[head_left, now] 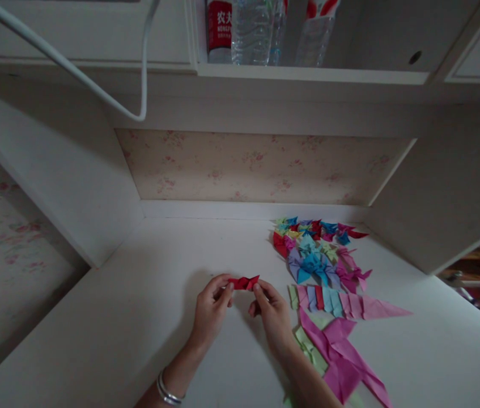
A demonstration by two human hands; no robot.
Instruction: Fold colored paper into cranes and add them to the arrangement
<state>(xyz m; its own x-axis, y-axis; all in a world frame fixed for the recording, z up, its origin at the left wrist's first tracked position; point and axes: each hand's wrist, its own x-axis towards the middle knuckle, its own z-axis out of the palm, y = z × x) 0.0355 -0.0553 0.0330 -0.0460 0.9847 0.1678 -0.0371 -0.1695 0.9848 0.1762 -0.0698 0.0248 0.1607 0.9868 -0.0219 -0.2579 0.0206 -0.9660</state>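
My left hand [212,309] and my right hand [271,311] pinch the two ends of a small folded red paper piece [243,282] just above the white desk [158,294]. Both hands' fingers are closed on it, thumbs and forefingers at its ends. A silver bracelet [167,392] sits on my left wrist. Right of my right hand lies a row of folded paper strips [333,303] in pink, blue, red and green.
A heap of several finished coloured paper figures [314,249] lies at the back right of the desk. Pink and green folded sheets [342,360] lie by my right forearm. Water bottles [260,31] stand on the shelf above. A white cable [95,85] hangs at upper left.
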